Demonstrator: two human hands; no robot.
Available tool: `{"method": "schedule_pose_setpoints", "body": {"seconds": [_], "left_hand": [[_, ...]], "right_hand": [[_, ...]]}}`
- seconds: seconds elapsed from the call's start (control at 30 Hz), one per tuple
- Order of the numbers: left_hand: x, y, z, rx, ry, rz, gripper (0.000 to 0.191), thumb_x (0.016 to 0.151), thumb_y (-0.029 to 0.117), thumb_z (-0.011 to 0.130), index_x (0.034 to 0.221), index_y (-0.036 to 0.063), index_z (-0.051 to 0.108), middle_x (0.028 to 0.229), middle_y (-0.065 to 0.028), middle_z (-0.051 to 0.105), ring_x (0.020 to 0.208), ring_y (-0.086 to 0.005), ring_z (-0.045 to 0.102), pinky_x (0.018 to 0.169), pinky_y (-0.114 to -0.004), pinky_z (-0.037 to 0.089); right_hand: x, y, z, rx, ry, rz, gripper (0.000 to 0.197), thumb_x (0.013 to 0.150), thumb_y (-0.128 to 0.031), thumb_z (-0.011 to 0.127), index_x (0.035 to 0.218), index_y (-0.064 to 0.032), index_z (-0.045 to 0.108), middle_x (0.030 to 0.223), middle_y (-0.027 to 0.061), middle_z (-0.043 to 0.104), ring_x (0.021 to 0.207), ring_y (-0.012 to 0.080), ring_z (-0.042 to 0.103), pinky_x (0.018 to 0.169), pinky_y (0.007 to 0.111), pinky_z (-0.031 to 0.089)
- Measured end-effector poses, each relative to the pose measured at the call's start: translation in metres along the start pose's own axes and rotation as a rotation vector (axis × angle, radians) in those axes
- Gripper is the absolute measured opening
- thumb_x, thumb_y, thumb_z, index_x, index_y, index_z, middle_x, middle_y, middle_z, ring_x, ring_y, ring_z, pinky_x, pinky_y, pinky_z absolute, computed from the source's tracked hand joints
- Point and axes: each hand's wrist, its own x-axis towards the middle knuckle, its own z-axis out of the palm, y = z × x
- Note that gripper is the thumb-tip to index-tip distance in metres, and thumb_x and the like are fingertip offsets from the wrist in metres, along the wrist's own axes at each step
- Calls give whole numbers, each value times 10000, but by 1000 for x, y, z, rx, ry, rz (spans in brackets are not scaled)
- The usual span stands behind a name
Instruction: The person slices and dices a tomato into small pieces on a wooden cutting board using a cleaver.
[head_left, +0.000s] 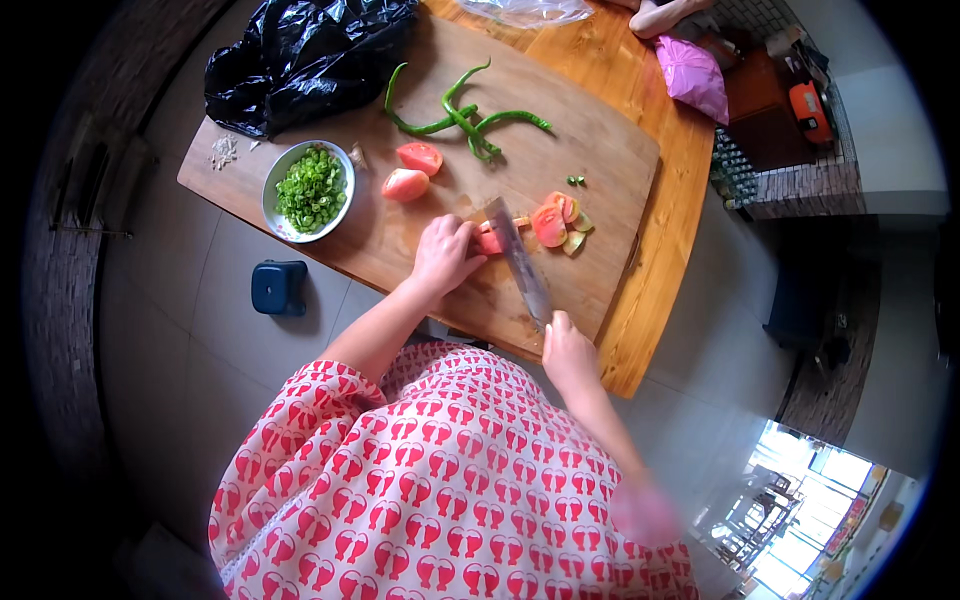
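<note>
My right hand (568, 351) is closed round the handle of a kitchen knife (517, 262), whose broad blade lies across a piece of tomato (491, 241) on a wooden cutting board (600, 150). From the left, my left hand (448, 255) presses its fingertips on that piece, close to the blade. Cut tomato pieces (550, 224) lie just right of the blade. Two tomato wedges (406, 185) rest above my left hand. Further left stands a bowl (268, 196) of chopped green peppers (310, 191). Several long green peppers (450, 112) lie crossed near the board's far side.
A black plastic bag (300, 67) covers the board's far left corner, near small pale bits (223, 151). Beyond the board, a wooden table (667, 262) holds a clear plastic bag (529, 11) and a pink bag (691, 75), beside another person's limb (660, 16). A blue stool (278, 287) stands on the floor.
</note>
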Motion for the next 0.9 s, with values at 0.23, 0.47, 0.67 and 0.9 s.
{"method": "schedule_pose_setpoints", "body": {"seconds": [0.23, 0.47, 0.67, 0.9], "left_hand": [[-5, -7, -3, -31, -32, 0, 492, 618, 209, 762, 1040, 58, 560, 1005, -130, 519, 982, -320, 496, 851, -400, 423], [-10, -9, -8, -64, -80, -18, 592, 640, 193, 755, 1156, 18, 522, 1112, -169, 509, 1068, -346, 471, 924, -404, 404], [-28, -26, -20, 24, -65, -46, 623, 656, 202, 755, 1191, 14, 497, 1176, -182, 494, 1109, -356, 459, 956, -404, 388], [-37, -29, -47, -79, 149, -131, 457, 734, 3, 596, 1179, 53, 501, 1146, -184, 514, 1070, -361, 484, 947, -417, 396]], "right_hand": [[2, 0, 0, -9, -23, -38, 130, 893, -154, 488, 930, -47, 426, 799, 196, 619, 665, 367, 630, 576, 462, 512], [8, 0, 4, -35, -85, -18, 117, 894, -144, 483, 922, -46, 426, 792, 193, 613, 659, 371, 626, 579, 461, 513], [3, -2, 11, -24, -71, -46, 134, 888, -139, 488, 968, -44, 438, 770, 181, 609, 662, 369, 626, 577, 457, 513], [-3, -4, 6, 24, 10, -107, 149, 883, -147, 499, 998, -56, 474, 799, 161, 613, 662, 369, 624, 575, 456, 511]]}}
